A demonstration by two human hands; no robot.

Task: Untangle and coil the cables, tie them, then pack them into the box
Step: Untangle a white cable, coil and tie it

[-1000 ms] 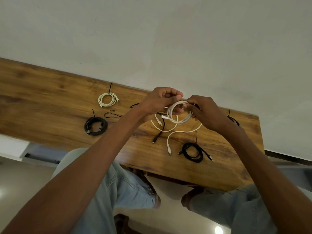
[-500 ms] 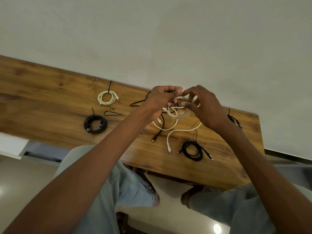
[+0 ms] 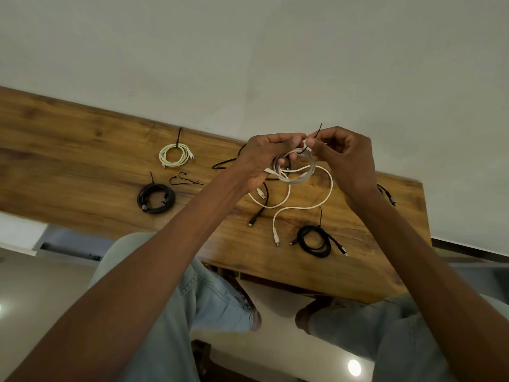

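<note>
Above the wooden table, my left hand grips a small coil of white cable. My right hand pinches a thin black tie at the top of that coil. Loose white cable and a loose black cable lie under the hands. A tied white coil and a tied black coil lie to the left. Another black coil lies near the front edge. No box is in view.
Spare black ties lie between the two left coils. A further black cable sits at the table's right end, partly hidden by my right wrist. A pale wall runs behind the table. My knees are below the front edge.
Both hands lifted the white coil slightly. My right hand moved from gripping the coil's side to pinching the black tie at its top, and the tie's end now sticks up.
</note>
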